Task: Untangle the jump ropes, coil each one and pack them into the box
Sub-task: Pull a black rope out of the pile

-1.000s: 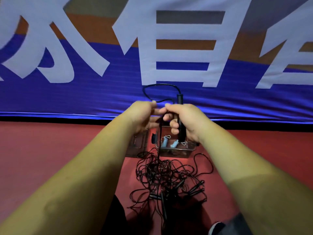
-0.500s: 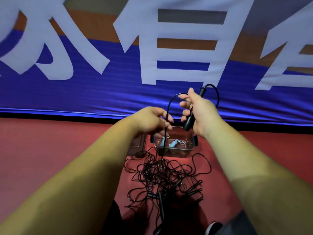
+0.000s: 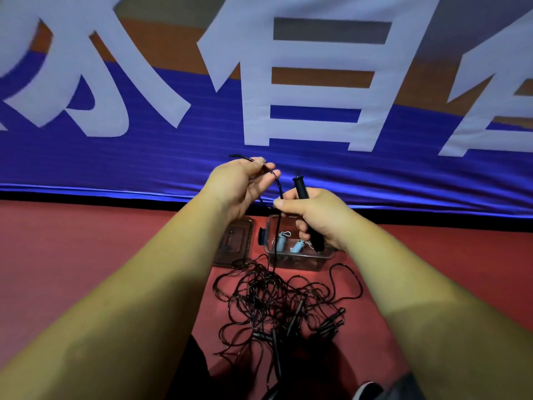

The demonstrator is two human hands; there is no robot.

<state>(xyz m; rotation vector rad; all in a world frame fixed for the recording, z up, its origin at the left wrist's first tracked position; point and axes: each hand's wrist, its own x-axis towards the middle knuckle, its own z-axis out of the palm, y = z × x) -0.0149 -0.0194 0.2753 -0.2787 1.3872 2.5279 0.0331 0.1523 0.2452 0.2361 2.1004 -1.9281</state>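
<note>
— What's over on the left?
— Red floor (image 3: 86, 255); then a dark lid (image 3: 235, 241) lying flat on it, just beside the box.

— And the left hand?
— The left hand (image 3: 239, 186) is raised in front of the blue banner (image 3: 144, 157); thumb and forefinger pinch a thin black cord (image 3: 280, 186); the other fingers (image 3: 266, 177) are loosely spread.

— Where does the cord run?
— It curves from that pinch down past the right thumb; then it drops straight into the jump ropes (image 3: 277, 301); they lie in a black tangle on the floor between the person's forearms; a few black grips (image 3: 295, 314) poke out of the heap on the near side.

— The box?
— The clear box (image 3: 300, 259) stands open on the floor just beyond the tangle, at the foot of the banner; two pale-blue pieces (image 3: 295, 246) lie inside it.

— And the right hand?
— The right hand (image 3: 317, 217) is in front of the box and hides part of it; its fingers are curled tight round a black handle (image 3: 300, 186); the handle stands nearly upright, its top clear above the fist; the thumb tip lies against the cord.
</note>
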